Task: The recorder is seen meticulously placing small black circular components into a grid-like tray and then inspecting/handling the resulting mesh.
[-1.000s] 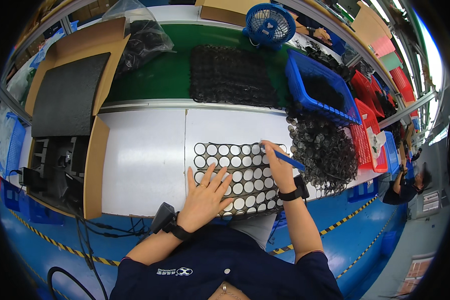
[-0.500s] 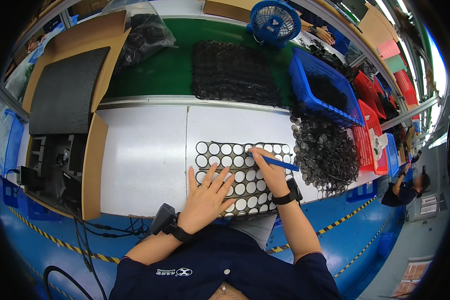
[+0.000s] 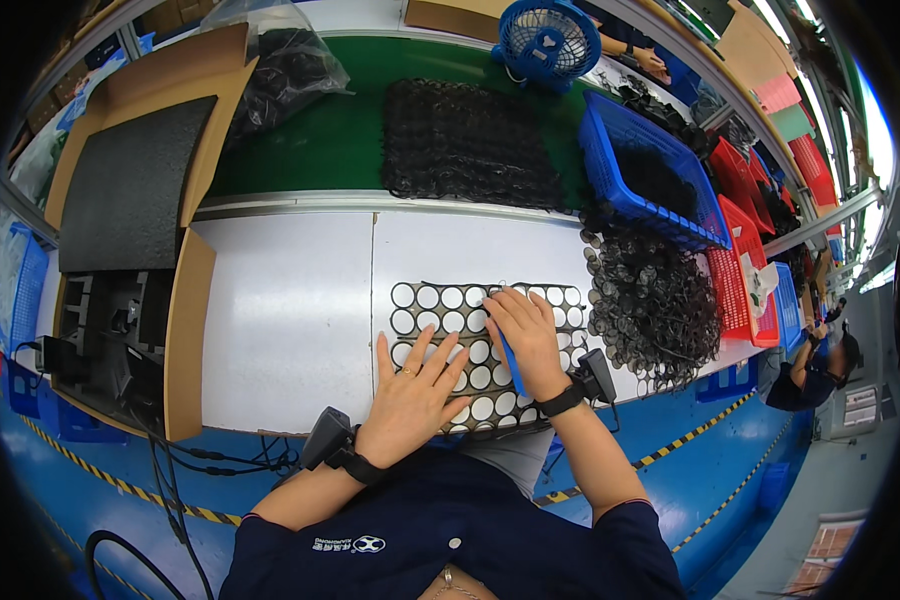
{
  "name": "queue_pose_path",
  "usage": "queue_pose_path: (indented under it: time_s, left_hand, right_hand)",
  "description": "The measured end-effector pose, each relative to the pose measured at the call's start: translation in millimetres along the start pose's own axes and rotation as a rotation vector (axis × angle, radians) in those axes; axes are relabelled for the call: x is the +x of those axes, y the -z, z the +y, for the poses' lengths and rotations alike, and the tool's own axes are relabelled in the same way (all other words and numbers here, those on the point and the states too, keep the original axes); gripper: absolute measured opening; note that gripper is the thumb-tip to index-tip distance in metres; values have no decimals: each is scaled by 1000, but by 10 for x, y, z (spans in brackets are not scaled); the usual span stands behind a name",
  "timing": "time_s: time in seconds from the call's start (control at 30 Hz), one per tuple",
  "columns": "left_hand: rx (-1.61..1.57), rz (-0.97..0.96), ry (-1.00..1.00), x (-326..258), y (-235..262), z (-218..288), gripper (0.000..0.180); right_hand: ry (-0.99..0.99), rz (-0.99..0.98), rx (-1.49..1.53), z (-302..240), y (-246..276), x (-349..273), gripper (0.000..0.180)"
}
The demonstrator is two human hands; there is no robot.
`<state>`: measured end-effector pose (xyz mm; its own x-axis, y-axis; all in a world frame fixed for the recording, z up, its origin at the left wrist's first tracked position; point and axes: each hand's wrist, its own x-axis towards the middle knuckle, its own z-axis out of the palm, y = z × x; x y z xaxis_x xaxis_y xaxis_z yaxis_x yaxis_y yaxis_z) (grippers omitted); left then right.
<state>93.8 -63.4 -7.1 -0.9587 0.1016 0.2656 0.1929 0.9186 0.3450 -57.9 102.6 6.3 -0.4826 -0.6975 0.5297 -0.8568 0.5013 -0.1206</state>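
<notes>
A dark sheet [image 3: 480, 378] with rows of white circles ringed in black lies on the white table in front of me. My left hand [image 3: 408, 400] rests flat on its left part with the fingers spread. Over the upper middle of the sheet, my right hand [image 3: 530, 345] is palm down, fingertips bent onto the top rows. A slim blue pen-like tool [image 3: 511, 365] is held in that hand, slanting under the palm toward me. The tool's tip is hidden by the fingers, and some circles are covered by both hands.
Right of the sheet lies a heap of thin dark rings and discs [image 3: 655, 310]. Behind it stand a blue basket [image 3: 650, 225] and a red basket [image 3: 735, 275]. A black stack [image 3: 470, 145] lies on the green surface [image 3: 360, 120]. At left stands an open carton [image 3: 192, 340].
The blue tool has swung from pointing right to pointing back toward me under my right palm. My right fingers now press on the top rows. The left hand has stayed put.
</notes>
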Motion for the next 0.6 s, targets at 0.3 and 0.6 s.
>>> queue_pose_path:
  time_s: [0.3,0.6]
  left_hand:
    - [-7,4,-4,11,-4,-6,63]
    - [-8,-1,3,-3,-11,-1,62]
  right_hand:
    - [-606,162,628,381,57,72,27]
    - [-551,-116,765,-47,-73,63,25]
